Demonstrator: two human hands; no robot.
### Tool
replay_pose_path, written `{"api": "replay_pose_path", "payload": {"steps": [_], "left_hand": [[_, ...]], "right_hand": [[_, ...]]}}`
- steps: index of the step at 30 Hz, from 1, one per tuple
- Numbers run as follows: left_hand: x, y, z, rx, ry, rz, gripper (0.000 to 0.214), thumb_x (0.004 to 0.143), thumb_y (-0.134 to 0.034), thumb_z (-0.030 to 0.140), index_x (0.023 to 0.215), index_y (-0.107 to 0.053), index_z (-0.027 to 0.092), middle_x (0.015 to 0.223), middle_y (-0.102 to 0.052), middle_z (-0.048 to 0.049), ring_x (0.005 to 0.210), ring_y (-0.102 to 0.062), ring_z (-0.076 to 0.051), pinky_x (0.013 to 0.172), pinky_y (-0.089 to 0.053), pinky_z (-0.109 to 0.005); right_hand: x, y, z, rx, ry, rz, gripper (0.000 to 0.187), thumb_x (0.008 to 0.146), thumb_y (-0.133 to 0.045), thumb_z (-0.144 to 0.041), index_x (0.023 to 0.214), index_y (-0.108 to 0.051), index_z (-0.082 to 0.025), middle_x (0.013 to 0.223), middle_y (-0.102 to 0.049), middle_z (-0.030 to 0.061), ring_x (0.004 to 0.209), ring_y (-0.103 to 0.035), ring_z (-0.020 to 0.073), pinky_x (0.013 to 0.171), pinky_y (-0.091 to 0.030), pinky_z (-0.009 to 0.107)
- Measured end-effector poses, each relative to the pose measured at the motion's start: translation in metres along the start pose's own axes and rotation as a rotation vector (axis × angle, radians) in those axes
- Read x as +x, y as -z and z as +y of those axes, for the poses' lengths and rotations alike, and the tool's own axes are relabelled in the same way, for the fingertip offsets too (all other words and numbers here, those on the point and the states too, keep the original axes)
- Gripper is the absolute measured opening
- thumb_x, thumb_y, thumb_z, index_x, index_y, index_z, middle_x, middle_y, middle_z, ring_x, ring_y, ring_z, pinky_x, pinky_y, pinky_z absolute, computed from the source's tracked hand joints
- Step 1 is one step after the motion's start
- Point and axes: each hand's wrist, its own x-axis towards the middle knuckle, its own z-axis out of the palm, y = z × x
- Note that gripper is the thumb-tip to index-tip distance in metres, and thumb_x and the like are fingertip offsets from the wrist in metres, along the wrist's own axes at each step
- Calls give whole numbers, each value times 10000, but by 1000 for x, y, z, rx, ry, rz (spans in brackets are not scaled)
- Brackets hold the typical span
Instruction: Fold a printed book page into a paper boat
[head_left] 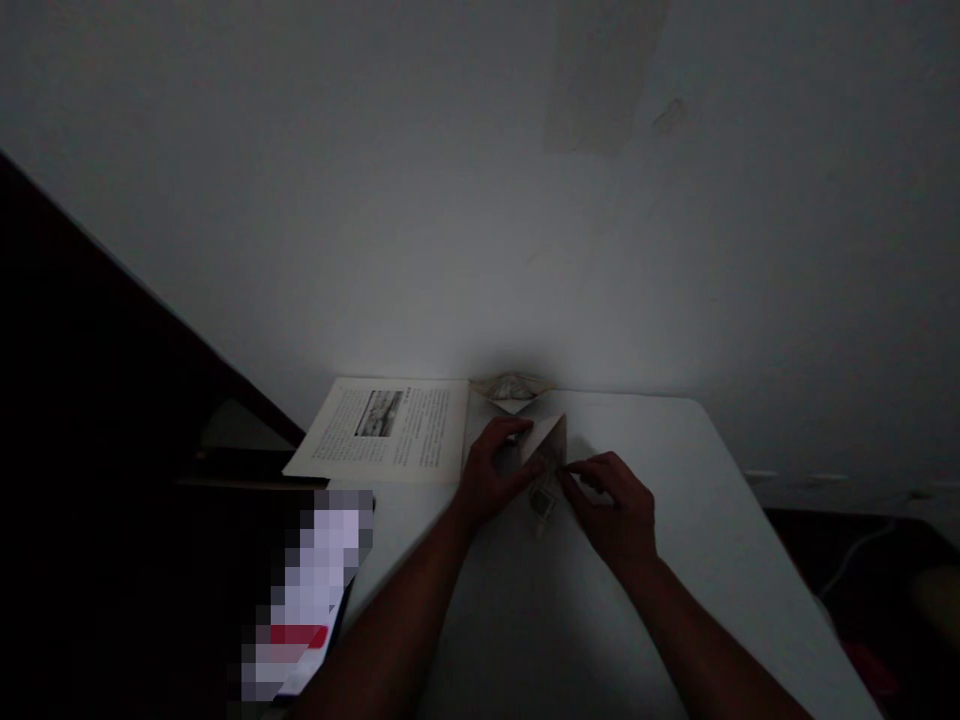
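Between my hands, above the white table, is a piece of folded printed paper (551, 445) with a pointed top and a small dark picture on its lower part. My left hand (491, 470) grips its left side, thumb in front and fingers behind. My right hand (611, 500) pinches the paper's right edge between thumb and fingertips. Just beyond, near the wall, lies another folded paper piece (512, 390), shaped like a shallow pocket. The dim light hides the finer creases.
Flat on the table (652, 440), at the back left, lie printed sheets (390, 430) with a picture. A lit phone-like screen (307, 610), blurred into blocks, is at the left edge. A pale wall (480, 200) rises behind the table.
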Motion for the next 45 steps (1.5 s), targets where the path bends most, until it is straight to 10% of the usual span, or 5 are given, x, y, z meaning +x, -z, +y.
{"api": "replay_pose_path", "payload": {"steps": [10,22,31,45], "left_hand": [[0,-6,4,242,-95,92,493,639,-758,399,1053,-614,174,1069,-556,-110,1036,-530,-235,889,-450,-378],[1,-8,2,17,68,93,370,731,-657,414,1004,-652,163,948,-652,-87,889,-596,-205,803,-462,-327],[4,-8,-4,-820,401,-25,352,666,-705,307,972,-703,133,939,-693,-102,839,-629,-210,789,-456,-342],[2,-13,2,-902,433,-60,408,653,-757,335,993,-698,119,902,-675,-102,805,-609,-185,770,-447,-315]], "right_hand": [[-7,-4,4,-85,-128,-165,219,834,-541,-324,939,-701,-218,707,-698,27,447,-521,117,507,-449,269],[-4,-6,6,491,-422,-506,226,762,-523,-273,912,-678,-208,753,-666,39,634,-576,179,584,-473,295],[-7,-4,5,1033,-979,-357,364,635,-694,-382,961,-651,-224,496,-519,-45,328,-335,68,328,-274,204],[-3,1,-6,1300,-1117,-316,244,573,-733,-308,766,-655,-181,423,-473,-56,270,-261,31,238,-199,154]]}}
